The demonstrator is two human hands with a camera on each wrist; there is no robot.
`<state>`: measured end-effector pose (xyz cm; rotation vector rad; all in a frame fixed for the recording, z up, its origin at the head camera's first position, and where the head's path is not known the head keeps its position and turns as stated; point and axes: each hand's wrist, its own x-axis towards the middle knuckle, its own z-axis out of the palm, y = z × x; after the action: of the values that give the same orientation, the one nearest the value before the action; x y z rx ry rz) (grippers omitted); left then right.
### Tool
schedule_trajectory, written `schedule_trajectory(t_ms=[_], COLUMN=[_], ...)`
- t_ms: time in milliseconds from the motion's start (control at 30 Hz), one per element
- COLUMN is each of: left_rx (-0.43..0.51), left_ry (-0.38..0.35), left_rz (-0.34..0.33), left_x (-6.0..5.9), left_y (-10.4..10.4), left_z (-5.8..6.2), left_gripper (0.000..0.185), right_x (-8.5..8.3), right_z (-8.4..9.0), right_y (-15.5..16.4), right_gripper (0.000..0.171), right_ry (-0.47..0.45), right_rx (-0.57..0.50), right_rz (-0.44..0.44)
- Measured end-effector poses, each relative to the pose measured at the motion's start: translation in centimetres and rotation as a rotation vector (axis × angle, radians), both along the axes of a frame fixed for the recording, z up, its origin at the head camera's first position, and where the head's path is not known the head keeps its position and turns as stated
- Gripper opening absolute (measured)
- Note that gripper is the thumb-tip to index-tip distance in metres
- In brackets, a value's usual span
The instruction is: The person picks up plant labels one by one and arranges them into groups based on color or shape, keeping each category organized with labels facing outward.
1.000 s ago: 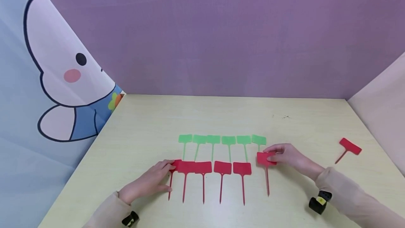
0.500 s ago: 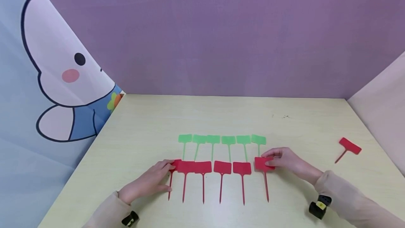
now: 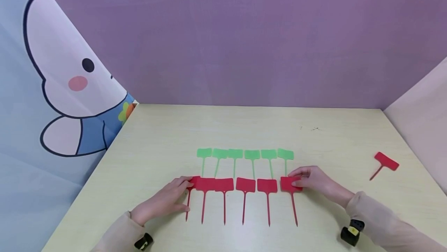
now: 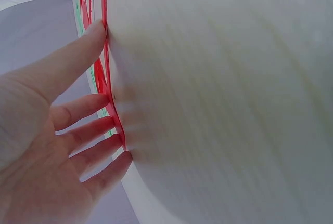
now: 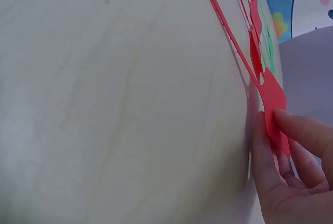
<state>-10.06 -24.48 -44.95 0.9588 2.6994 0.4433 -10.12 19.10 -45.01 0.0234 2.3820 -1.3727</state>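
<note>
Two rows of plant labels on a pale table (image 3: 157,135). Back row: six green labels (image 3: 244,155). Front row: six red labels, stakes pointing toward 6 o'clock. The right hand (image 3: 310,180) pinches the head of the rightmost red label (image 3: 290,185) between thumb and fingers, the label lying flat at the row's 3 o'clock end. The left hand (image 3: 164,201) rests with straight fingers on the leftmost red label (image 3: 193,183) at the 9 o'clock end. A spare red label (image 3: 385,162) lies well apart at 2 o'clock. Risk — a sideways nudge from either hand would likely overlap neighbouring heads, since the light, flat labels probably slide easily.
</note>
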Motion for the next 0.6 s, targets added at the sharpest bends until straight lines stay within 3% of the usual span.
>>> schedule_trajectory(t_ms=[600], left_rx=[0.017], left_ry=[-0.035], left_rz=[0.004], left_x=[0.20], left_y=[0.02], left_z=[0.50], left_gripper=[0.065], right_x=[0.36], right_z=[-0.18], right_y=[-0.36], right_gripper=[0.023], right_ry=[0.115], right_rx=[0.073], right_rz=[0.051])
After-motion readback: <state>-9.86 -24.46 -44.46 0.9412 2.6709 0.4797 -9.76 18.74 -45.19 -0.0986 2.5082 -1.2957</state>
